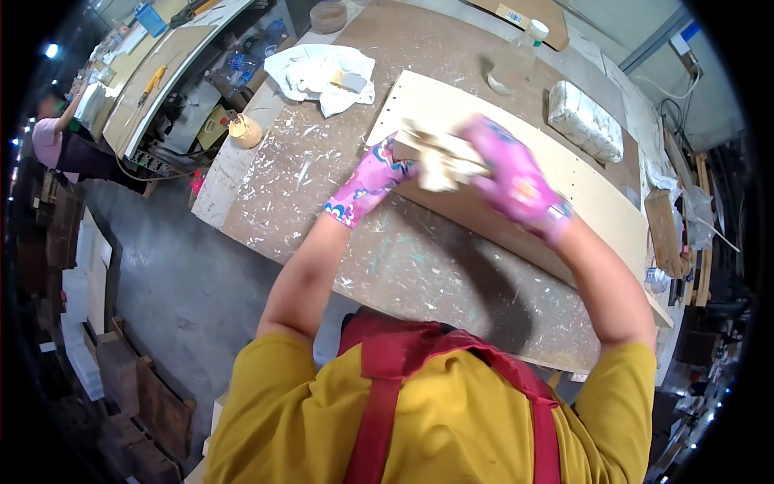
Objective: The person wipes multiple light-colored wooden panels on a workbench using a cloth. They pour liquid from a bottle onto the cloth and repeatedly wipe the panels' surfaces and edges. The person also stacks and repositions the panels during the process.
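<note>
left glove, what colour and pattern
The left glove is pink with a multicoloured print, showing best in the head view.

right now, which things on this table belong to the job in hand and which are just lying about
Seem part of the job:
- left hand and right hand, gloved
- cream rag between them
- board under them

Probably just lying about, untouched:
- white cloth
- wrapped bundle
- bottle
- orange pot
</note>
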A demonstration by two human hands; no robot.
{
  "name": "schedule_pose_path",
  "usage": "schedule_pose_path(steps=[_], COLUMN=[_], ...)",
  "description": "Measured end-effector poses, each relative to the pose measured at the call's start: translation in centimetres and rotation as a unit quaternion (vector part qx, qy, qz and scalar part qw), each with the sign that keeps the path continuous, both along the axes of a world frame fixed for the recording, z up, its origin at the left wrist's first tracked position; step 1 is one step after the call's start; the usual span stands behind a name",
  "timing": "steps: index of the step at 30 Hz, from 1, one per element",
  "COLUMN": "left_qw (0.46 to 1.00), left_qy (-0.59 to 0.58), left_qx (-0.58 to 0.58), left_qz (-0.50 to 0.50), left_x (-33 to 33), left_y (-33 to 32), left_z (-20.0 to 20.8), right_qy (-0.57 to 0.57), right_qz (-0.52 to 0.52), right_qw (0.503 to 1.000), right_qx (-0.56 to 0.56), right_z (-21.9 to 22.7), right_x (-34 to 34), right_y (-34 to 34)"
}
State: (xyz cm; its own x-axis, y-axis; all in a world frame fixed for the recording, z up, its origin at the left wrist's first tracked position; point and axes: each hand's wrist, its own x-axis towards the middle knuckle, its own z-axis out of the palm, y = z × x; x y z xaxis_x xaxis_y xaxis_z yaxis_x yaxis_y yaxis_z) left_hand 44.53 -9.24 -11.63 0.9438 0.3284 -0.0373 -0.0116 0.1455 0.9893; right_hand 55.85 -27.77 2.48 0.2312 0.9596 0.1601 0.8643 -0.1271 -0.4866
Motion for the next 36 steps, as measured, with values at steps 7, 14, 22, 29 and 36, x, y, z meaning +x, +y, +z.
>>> schedule_pose_path(steps=[7, 14, 22, 29, 36], left_qw=[0.990, 0.988, 0.999, 0.829, 0.687], left_qy=[-0.007, -0.054, -0.029, -0.151, -0.110], left_qx=[-0.141, -0.144, -0.022, 0.518, 0.717], left_qz=[-0.009, 0.019, 0.020, 0.151, -0.035], left_x=[0.9, -0.6, 0.3, 0.2, 3.4], left_y=[-0.9, -0.6, -0.8, -4.5, -12.4], left_z=[-0.7, -0.5, 0.2, 9.4, 9.9], right_qy=[-0.077, -0.059, -0.222, -0.175, -0.237], right_qz=[-0.107, -0.077, -0.399, -0.462, -0.280], right_qw=[0.991, 0.995, 0.889, 0.869, 0.928], right_qx=[-0.037, 0.038, -0.030, 0.021, -0.062], right_z=[0.0, -1.0, -1.7, -2.2, -2.1], right_x=[0.2, -1.1, 2.3, 2.4, -1.6], right_y=[-4.8, -0.1, -25.3, -25.3, -16.9])
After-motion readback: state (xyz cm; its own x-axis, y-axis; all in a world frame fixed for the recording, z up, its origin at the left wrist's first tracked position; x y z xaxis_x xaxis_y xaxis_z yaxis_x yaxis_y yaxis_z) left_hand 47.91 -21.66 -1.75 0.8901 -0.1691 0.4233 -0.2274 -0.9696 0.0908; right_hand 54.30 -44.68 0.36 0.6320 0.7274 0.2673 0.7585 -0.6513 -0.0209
